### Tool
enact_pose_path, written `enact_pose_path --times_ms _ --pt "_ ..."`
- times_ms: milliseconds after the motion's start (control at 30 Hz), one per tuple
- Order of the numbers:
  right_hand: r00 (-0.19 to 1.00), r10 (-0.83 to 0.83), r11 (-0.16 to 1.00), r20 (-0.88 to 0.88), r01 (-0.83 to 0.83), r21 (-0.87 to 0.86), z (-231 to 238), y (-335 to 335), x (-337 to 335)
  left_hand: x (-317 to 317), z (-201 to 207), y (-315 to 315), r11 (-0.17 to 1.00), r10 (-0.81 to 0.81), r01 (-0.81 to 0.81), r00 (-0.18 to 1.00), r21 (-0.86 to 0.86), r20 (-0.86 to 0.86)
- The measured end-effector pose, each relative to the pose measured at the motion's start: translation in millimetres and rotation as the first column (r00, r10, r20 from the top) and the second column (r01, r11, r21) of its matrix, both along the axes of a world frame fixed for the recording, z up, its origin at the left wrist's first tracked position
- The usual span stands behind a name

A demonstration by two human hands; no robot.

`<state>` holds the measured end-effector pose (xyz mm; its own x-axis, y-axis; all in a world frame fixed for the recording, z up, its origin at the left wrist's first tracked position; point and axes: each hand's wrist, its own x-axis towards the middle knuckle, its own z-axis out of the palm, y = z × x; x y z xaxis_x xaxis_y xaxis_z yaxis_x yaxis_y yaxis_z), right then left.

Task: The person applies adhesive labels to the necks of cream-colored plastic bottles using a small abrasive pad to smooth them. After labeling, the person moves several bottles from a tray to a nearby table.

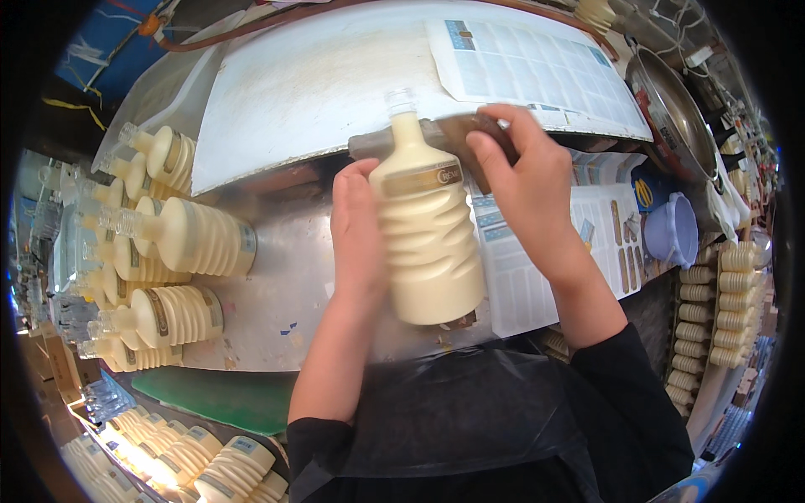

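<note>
A cream-coloured bottle [432, 289] with a wavy ridged body, a clear neck and a brown label band lies on the metal worktop in front of me, neck pointing away. My left hand [359, 239], slightly blurred, is closed against the bottle's left side; some of its fingertips are hidden. Beside the label, my right hand [530, 172] pinches a flat brown scraper-like piece [470, 138] between thumb and fingers. Behind the bottle's shoulder sits a greyish bar [371, 144]. To the right of the bottle lies a sheet of labels [524, 281].
Several similar bottles [205, 235] lie stacked at the left, with more at lower left [235, 469]. A white board [285, 92] carries another label sheet [520, 63]. At right are a lilac bucket [671, 230], a metal pan [675, 109] and racked bottles [734, 302].
</note>
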<state>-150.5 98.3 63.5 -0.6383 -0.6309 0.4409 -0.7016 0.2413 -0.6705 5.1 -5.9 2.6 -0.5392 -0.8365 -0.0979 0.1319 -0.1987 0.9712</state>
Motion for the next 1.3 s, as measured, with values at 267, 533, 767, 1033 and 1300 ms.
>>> enact_pose_path --times_ms 267,533,767,1033,1300 --pt "0.969 0.220 0.969 0.114 -0.203 -0.145 -2.2 -38.9 12.6 -16.0 27.0 4.8 0.977 0.005 0.075 0.929 -0.201 0.371" --pt "0.969 0.124 0.988 0.214 -0.100 -0.119 -30.1 -23.3 -29.5 -16.0 17.6 2.4 0.991 -0.021 0.058 0.958 -0.118 0.286" --pt "0.911 0.252 0.962 0.328 -0.199 -0.184 -18.8 -29.4 -20.6 -20.6 23.3 -3.4 0.970 0.009 0.098 0.900 -0.224 0.436" --pt "0.971 0.161 0.982 0.178 -0.140 -0.128 -51.1 -25.3 -37.9 -15.5 10.6 -6.2 0.958 0.036 0.069 0.933 -0.277 0.357" --pt "0.912 0.263 0.941 0.316 -0.170 -0.291 -42.9 -16.6 -36.3 -6.4 -2.7 -4.3 0.995 -0.045 0.056 0.989 -0.077 0.140"
